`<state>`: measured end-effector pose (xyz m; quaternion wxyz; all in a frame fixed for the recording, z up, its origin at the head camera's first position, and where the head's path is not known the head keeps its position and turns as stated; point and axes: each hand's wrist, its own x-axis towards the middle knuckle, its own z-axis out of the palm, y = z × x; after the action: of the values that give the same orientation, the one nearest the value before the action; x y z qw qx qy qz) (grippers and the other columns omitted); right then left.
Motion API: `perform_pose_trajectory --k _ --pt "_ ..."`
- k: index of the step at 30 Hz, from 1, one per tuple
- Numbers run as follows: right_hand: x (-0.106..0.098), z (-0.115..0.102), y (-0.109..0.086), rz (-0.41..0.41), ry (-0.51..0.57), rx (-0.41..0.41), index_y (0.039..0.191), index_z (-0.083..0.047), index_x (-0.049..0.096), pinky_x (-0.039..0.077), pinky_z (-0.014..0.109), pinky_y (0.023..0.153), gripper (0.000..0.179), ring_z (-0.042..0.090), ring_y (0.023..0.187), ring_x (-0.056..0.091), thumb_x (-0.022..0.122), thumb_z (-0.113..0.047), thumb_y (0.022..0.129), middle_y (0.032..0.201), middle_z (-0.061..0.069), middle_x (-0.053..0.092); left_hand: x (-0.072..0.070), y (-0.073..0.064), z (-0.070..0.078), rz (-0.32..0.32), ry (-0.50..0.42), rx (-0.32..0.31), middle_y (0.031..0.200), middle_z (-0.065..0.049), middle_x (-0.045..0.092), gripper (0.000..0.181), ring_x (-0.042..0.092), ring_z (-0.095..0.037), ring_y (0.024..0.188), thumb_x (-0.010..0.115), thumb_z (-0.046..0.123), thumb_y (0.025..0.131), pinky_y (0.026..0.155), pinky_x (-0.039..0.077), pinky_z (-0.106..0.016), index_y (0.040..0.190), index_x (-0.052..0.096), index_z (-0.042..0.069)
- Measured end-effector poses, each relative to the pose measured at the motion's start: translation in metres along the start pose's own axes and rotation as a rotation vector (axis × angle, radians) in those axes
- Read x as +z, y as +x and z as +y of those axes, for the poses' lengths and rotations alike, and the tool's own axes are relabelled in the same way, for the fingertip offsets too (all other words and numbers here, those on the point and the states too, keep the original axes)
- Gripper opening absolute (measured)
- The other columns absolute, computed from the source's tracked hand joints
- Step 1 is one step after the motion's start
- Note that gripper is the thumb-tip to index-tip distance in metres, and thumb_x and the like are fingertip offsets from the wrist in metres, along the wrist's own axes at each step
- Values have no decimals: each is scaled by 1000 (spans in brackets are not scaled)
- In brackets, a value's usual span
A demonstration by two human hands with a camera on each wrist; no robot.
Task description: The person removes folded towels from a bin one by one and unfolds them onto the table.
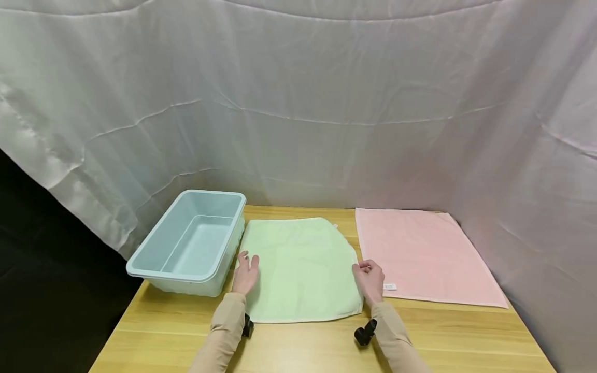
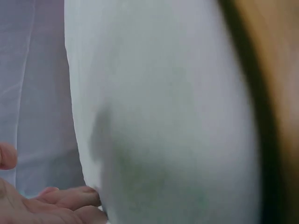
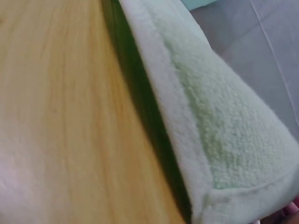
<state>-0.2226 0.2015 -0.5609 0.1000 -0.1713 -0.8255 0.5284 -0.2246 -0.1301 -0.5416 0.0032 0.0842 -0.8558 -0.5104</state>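
Observation:
A pale green towel (image 1: 298, 269) lies spread on the table, its upper right corner slanting inward. My left hand (image 1: 245, 277) is at its left edge, thumb apart from the fingers. In the left wrist view, the fingers of the left hand (image 2: 60, 207) lie along the towel's edge. At the opposite edge, my right hand (image 1: 370, 284) pinches the towel with curled fingers. The right wrist view shows the towel's hemmed corner (image 3: 233, 196) close up, with a dark shadow beneath the near edge; only a bit of the fingers shows at the lower right.
A light blue plastic basin (image 1: 144, 273) stands left of the green towel, beside my left hand. To the right lies a flat pink towel (image 1: 429, 254) with a small white label (image 1: 389, 286). A grey curtain (image 1: 298, 103) hangs behind the wooden table (image 1: 298, 352).

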Motion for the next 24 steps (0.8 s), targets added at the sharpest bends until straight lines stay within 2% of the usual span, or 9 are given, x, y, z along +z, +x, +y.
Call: perform_pose_trajectory --k 5,7,8,11,15,18,21,24 --pt "-3 -8 9 -116 -13 39 112 1 70 52 28 75 36 19 83 68 59 -30 98 99 18 75 9 0 -1 -79 -53 56 157 -33 33 54 39 -52 141 34 28 110 116 36 -61 153 20 -1" --pt "-3 -13 16 -162 11 63 119 3 69 54 27 74 42 17 82 68 56 -32 100 108 22 73 12 2 -1 -103 -57 81 157 -31 36 53 41 -49 141 35 28 110 117 36 -59 152 23 0" --pt "-3 -15 20 -182 36 83 120 4 68 54 26 72 43 15 79 68 55 -32 100 106 22 73 13 3 -1 -112 -60 96 156 -31 38 52 42 -49 141 36 27 110 116 37 -59 152 24 -1" --pt "-2 -20 33 -203 60 128 128 6 63 55 28 73 47 20 83 68 55 -31 100 113 24 69 13 7 -3 -152 -61 107 156 -29 39 52 41 -47 142 36 28 110 116 37 -59 152 24 0" --pt "2 -21 49 -189 55 195 135 5 54 53 30 80 52 28 99 64 57 -31 97 125 25 62 11 10 -6 -206 -67 99 157 -30 37 54 38 -48 144 34 29 111 117 36 -60 153 21 -2" --pt "6 -21 60 -195 136 223 130 7 55 53 25 73 49 20 87 64 60 -27 95 110 17 65 9 10 -6 -225 -78 94 157 -30 35 55 35 -48 145 33 28 111 118 34 -60 154 19 -3" --pt "10 -21 70 -222 268 260 110 8 62 48 21 59 34 12 64 56 60 -22 96 79 5 63 8 10 -5 -230 -84 90 158 -31 35 54 34 -48 146 32 28 111 119 33 -60 154 19 -4" --pt "12 -21 77 -277 391 329 93 2 62 41 18 48 27 6 52 48 56 -24 100 61 -3 58 7 10 -4 -233 -78 87 157 -31 35 54 34 -49 145 31 27 111 118 34 -60 153 19 -5"
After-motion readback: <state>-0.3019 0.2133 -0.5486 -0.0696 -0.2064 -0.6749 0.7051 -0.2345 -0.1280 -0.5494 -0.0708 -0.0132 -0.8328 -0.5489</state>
